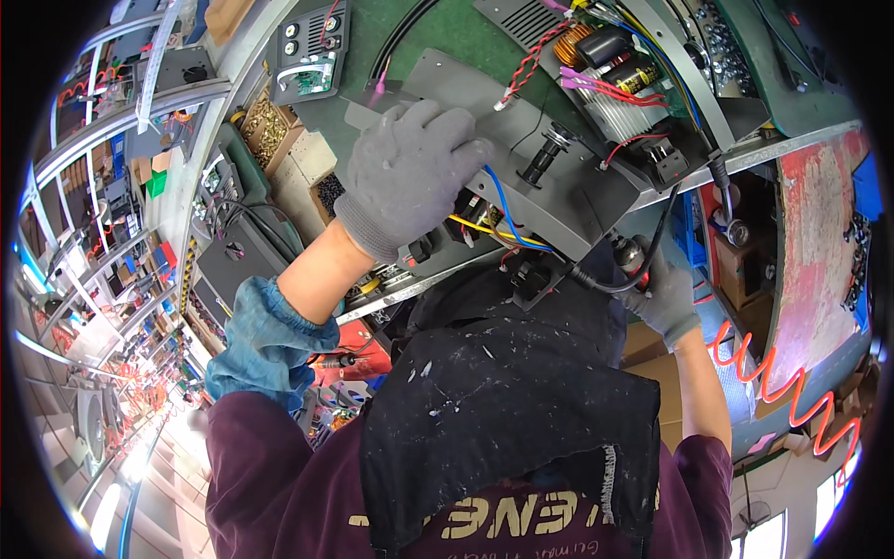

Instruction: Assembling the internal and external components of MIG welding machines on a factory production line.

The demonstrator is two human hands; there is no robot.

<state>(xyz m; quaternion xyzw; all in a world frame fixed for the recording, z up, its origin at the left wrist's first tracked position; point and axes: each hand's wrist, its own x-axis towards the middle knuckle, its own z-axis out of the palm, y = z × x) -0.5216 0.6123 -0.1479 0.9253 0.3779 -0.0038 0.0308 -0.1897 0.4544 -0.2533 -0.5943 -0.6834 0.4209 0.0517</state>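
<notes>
My left hand (410, 168), in a grey work glove, is closed over the upper left part of a bent grey metal housing (438, 79). A black ribbed fitting (548, 154) sticks up from the panel, and blue and yellow wires (503, 200) come out by my fingers. At the housing's near right corner, my gloved right hand (663, 296) is wrapped round what looks like an air screwdriver (631, 256) with a metal and red body. Its tip is hidden. A black cable (610, 284) with a strain relief passes just beside that hand.
An open unit with a copper coil (571, 47), capacitors and loose wires lies at the far right of the green bench. Far left stands a small panel with knobs (310, 51). Boxes of brass-coloured parts (265, 130) sit left. A red coiled hose (782, 382) hangs at right.
</notes>
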